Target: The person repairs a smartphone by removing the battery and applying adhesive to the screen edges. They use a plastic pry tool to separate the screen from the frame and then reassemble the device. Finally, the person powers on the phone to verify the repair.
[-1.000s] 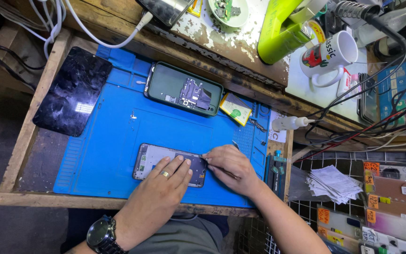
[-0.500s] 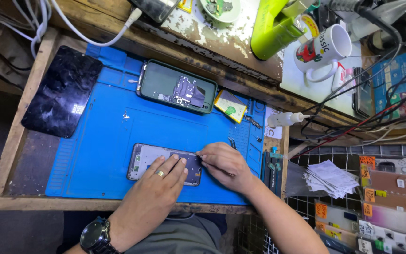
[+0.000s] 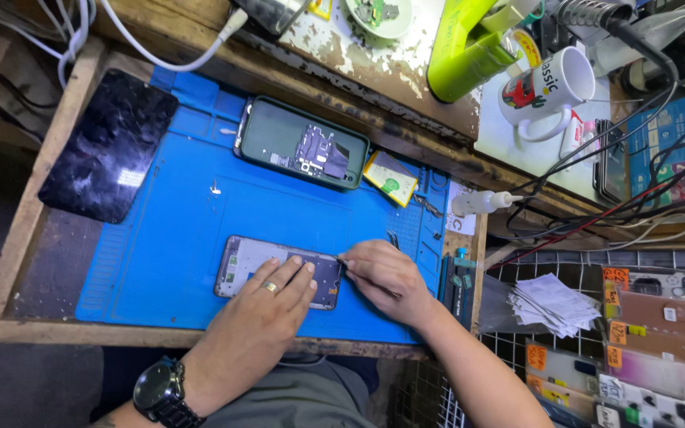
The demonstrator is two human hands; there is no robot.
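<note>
Staying flat on the opened phone (image 3: 241, 265), left hand (image 3: 267, 305); right hand (image 3: 386, 277) still pinching a thin tool (image 3: 341, 261).

Left hand (image 3: 267, 297): flat, palm down, fingers spread, watch on wrist.
Right hand (image 3: 386, 277): near right, fingers pinched together, knuckles up.

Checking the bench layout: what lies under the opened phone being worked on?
The phone lies on the blue mat. The left hand covers its middle, so what is beneath the hand cannot be seen.
</note>
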